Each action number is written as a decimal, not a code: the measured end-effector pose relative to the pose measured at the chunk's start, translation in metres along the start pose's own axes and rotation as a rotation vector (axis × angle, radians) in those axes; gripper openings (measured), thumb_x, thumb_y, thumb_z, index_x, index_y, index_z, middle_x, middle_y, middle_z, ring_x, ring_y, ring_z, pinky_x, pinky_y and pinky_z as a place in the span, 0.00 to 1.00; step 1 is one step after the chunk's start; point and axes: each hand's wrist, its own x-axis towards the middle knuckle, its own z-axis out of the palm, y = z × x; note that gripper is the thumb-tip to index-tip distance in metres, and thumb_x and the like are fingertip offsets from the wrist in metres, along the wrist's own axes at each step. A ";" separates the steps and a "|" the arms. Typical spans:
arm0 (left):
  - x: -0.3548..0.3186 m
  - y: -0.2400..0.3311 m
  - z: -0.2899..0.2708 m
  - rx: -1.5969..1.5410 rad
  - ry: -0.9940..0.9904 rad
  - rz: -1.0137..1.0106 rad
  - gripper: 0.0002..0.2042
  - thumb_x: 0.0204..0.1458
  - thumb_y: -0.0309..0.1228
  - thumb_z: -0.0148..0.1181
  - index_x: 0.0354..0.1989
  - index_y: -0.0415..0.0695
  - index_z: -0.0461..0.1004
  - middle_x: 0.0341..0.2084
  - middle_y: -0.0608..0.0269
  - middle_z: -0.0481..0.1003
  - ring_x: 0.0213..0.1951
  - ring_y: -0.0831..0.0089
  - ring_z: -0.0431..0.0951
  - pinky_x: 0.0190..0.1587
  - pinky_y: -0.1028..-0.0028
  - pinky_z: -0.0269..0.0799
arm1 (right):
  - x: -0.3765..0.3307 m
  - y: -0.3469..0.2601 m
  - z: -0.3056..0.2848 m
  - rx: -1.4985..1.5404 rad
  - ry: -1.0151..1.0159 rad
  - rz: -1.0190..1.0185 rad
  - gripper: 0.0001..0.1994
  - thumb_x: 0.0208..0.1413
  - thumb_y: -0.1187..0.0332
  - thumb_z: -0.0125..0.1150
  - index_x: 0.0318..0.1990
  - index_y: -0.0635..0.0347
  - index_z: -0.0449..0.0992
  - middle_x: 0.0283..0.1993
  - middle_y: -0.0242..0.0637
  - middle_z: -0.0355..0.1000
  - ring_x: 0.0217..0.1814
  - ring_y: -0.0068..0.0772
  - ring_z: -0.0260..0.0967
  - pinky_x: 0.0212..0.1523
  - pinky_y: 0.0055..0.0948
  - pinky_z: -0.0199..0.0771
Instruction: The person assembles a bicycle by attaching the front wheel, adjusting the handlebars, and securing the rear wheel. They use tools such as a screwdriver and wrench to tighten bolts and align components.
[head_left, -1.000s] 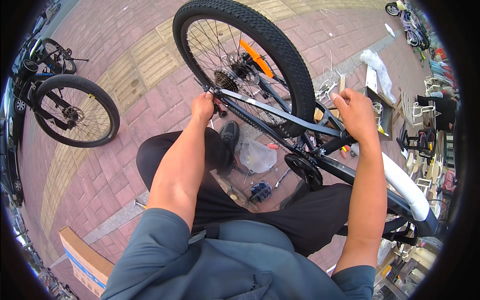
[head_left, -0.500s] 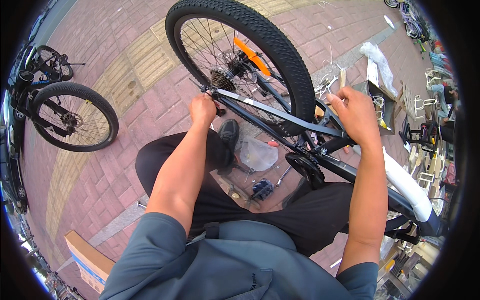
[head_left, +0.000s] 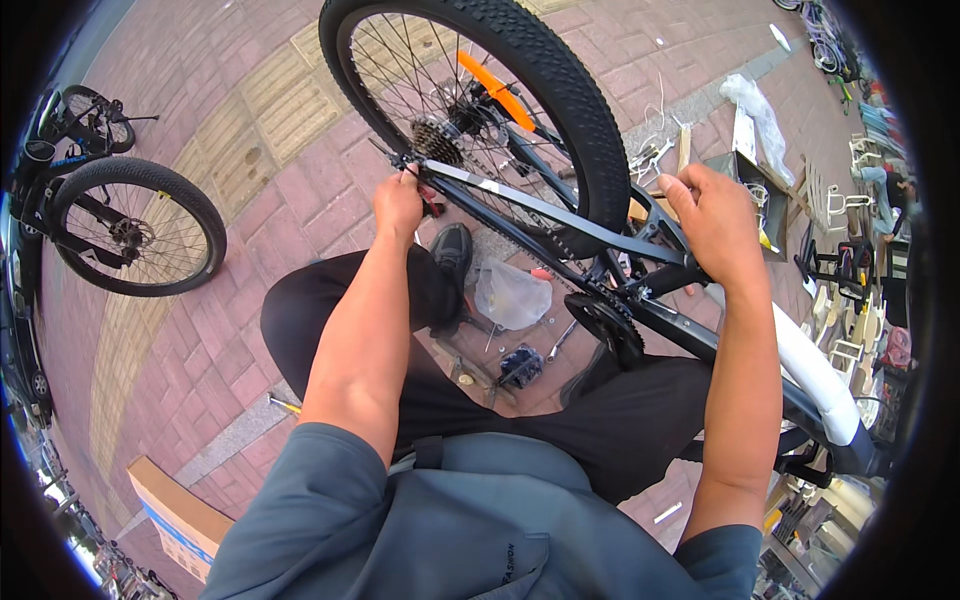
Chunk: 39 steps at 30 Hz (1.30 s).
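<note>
A dark bicycle frame (head_left: 675,325) stretches across in front of me, its rear wheel (head_left: 597,130) on the far side. The wheel carries a knobbly tyre, an orange reflector (head_left: 495,90) and a sprocket cassette (head_left: 437,142). My left hand (head_left: 398,207) is closed at the rear end of the frame, beside the cassette; a bit of red shows next to it, but what the fingers hold is hidden. My right hand (head_left: 718,222) curls near the junction of the frame's stays, thumb and forefinger pressed together; its grip is hidden. The chainring (head_left: 608,328) sits below, near my knee.
On the paving between my feet lie a clear plastic bag (head_left: 513,296), a wrench (head_left: 562,342) and a small dark blue object (head_left: 521,367). Another bicycle (head_left: 140,228) stands at left. A cardboard box (head_left: 178,510) is at lower left. Parts and wrapping clutter the right side.
The view has shifted slightly, so the wheel and my left hand appear a little higher and further left. Both hands keep their places by the frame.
</note>
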 end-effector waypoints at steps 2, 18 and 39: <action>0.001 -0.004 0.000 -0.194 -0.036 -0.067 0.21 0.69 0.40 0.49 0.28 0.36 0.77 0.20 0.60 0.76 0.17 0.70 0.73 0.23 0.70 0.68 | 0.000 0.002 0.000 0.000 0.015 -0.006 0.19 0.61 0.55 0.61 0.34 0.66 0.80 0.30 0.54 0.77 0.36 0.58 0.76 0.38 0.49 0.72; 0.010 -0.004 -0.006 0.024 -0.022 -0.030 0.26 0.70 0.45 0.47 0.26 0.36 0.77 0.20 0.58 0.78 0.19 0.69 0.74 0.25 0.68 0.69 | 0.001 0.003 -0.001 -0.011 -0.026 0.006 0.21 0.63 0.52 0.58 0.33 0.66 0.79 0.33 0.57 0.77 0.40 0.64 0.74 0.43 0.53 0.71; 0.007 0.018 -0.008 -0.184 -0.019 -0.173 0.23 0.68 0.41 0.53 0.26 0.35 0.78 0.20 0.54 0.79 0.15 0.67 0.74 0.20 0.69 0.66 | 0.003 0.009 0.004 -0.001 -0.017 -0.001 0.24 0.64 0.50 0.56 0.31 0.66 0.76 0.28 0.56 0.74 0.35 0.64 0.72 0.38 0.52 0.69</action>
